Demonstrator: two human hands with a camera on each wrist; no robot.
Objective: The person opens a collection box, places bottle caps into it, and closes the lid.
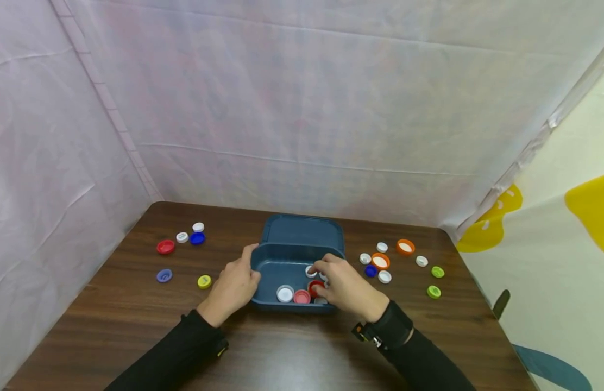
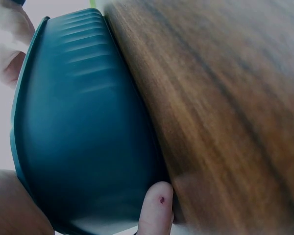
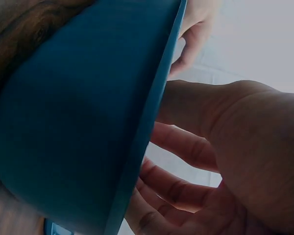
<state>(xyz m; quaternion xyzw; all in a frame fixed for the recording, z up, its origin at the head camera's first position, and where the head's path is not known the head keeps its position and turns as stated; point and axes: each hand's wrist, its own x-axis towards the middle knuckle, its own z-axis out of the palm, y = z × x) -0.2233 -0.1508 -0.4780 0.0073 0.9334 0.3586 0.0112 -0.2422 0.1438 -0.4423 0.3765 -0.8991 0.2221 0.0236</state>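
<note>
A dark blue-green plastic box (image 1: pixel 263 305) stands on the table with its lid (image 1: pixel 302 231) folded back behind it. My left hand (image 1: pixel 233 282) grips its left side, thumb at the rim and a fingertip (image 2: pixel 157 208) low against the outer wall. Reaching over the right rim, my right hand (image 1: pixel 348 285) has its fingers spread down among the caps inside. The thumb overlaps a red bottle cap (image 1: pixel 314 285), and the index finger reaches a white cap (image 1: pixel 309 272). A larger white cap (image 1: pixel 284 294) and a pink cap (image 1: pixel 302 297) lie near the front wall. The right wrist view hides the fingertips behind the wall.
Left of the box lie several loose caps, among them a red cap (image 1: pixel 165 247), a blue cap (image 1: pixel 197 238) and a yellow cap (image 1: pixel 204 281). To the right are orange-rimmed caps (image 1: pixel 406 247), white ones and green caps (image 1: pixel 434 292). White cloth (image 1: pixel 302 108) hangs behind the table.
</note>
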